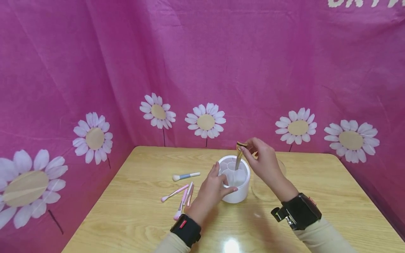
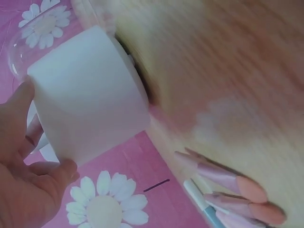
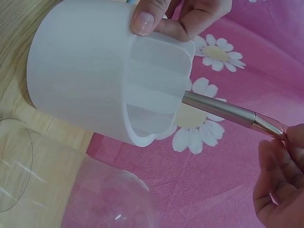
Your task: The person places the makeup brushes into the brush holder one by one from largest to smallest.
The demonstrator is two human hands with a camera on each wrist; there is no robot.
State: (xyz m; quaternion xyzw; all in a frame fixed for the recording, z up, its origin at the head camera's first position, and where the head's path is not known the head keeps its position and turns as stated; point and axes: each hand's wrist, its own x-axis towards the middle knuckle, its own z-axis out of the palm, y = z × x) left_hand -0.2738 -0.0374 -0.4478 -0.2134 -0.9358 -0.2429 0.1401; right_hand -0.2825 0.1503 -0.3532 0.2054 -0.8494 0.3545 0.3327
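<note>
A round white makeup brush holder (image 1: 237,194) with inner compartments stands on the table. My left hand (image 1: 211,189) grips its rim on the near left, thumb along the front; the left wrist view shows the holder's plain side wall (image 2: 90,95). Above the holder, my right hand (image 1: 265,161) pinches a makeup brush (image 1: 238,161) at its upper, bristle end, fingers hiding most of the bristles. The brush's silver handle (image 3: 218,109) points down into the holder; its lower tip is hidden behind the wall in the right wrist view.
Left of the holder lie a blue-handled brush (image 1: 186,176), a pink brush (image 1: 175,193) and several more pink brushes (image 1: 180,207) in a cluster. A clear dome-like cover (image 3: 114,197) is on the table to the holder's right. Pink flowered cloth (image 1: 246,70) hangs behind the table.
</note>
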